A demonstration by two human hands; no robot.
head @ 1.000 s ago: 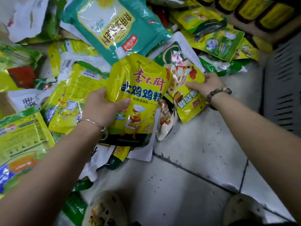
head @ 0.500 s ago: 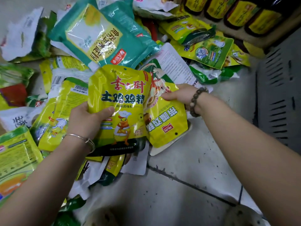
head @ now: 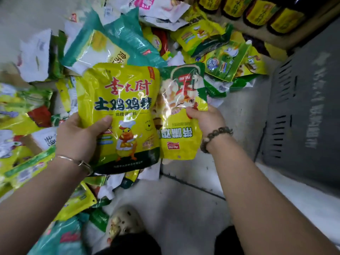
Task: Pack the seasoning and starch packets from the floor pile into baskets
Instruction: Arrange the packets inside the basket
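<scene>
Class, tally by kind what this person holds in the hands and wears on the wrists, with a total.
Packets held: 2, a yellow packet in the left hand, a yellow-green packet in the right hand
Bracelets: 2, a metal bangle, a bead bracelet
Total: 4

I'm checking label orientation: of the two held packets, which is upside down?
The yellow-and-green packet in the right hand; its lettering reads inverted, while the left hand's chick packet reads upright.

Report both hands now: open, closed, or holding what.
Left hand: grips the yellow chicken-essence packet.
Right hand: pinches the yellow-and-green seasoning packet, which is upside down to the camera.
</scene>
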